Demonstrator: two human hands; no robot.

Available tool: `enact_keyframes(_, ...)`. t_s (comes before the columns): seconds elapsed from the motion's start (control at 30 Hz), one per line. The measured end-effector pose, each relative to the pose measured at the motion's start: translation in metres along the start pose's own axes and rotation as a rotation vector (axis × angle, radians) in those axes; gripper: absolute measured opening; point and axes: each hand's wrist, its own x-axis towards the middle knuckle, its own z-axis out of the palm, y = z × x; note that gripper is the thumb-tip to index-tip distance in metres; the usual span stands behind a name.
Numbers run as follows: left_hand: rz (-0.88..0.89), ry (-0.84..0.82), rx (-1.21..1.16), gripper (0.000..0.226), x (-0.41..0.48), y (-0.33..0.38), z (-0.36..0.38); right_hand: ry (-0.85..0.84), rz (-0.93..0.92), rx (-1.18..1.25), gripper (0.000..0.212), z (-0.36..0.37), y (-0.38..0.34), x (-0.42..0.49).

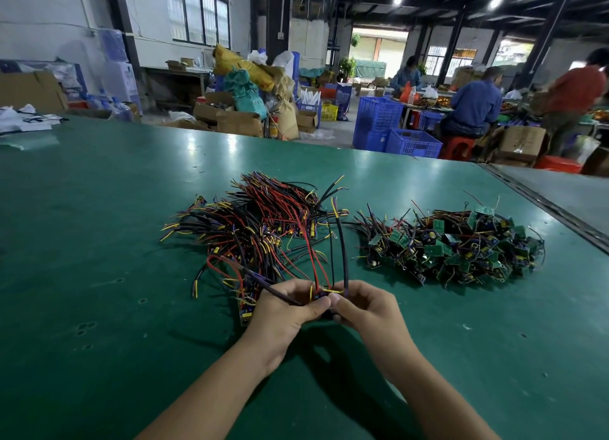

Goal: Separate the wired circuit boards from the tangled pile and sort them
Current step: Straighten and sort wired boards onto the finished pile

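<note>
Green counter (99, 242), mid-sort: left hand (283, 311) and right hand (365, 304) meet just before the long-wired heap (263, 228), the fingers of both pinching one wired circuit board (324, 296) whose leads run into that heap. The tangled pile (454, 245) lies to the right. Next, it seems, the leads must be teased free.

Your green tabletop (131, 357) carries two heaps just beside each other: on your left a spread of long red, black and yellow wires (263, 228), on your right a dense heap of green circuit boards (461, 245). White bags (23, 120) lie at its far left corner.
</note>
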Motion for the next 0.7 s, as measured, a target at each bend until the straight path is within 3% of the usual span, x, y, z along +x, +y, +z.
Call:
enact_keyframes(0.13,0.012,-0.008,0.02,0.011,-0.001,0.002,-0.002,-0.053,-0.021,-0.001,0.011,0.001,-0.002,-0.001)
enact_keyframes(0.33,0.003,-0.041,0.026,0.024,-0.003,0.007,-0.001,-0.093,-0.033,0.033,0.008,-0.003,-0.001,0.0)
enact_keyframes(0.5,-0.011,-0.009,0.033,0.023,-0.003,0.009,-0.002,-0.105,-0.02,0.06,0.03,-0.003,0.0,0.0)
enact_keyframes(0.7,-0.01,0.009,0.038,0.034,-0.004,0.011,0.0,-0.12,0.003,0.055,0.031,-0.003,0.001,0.0)
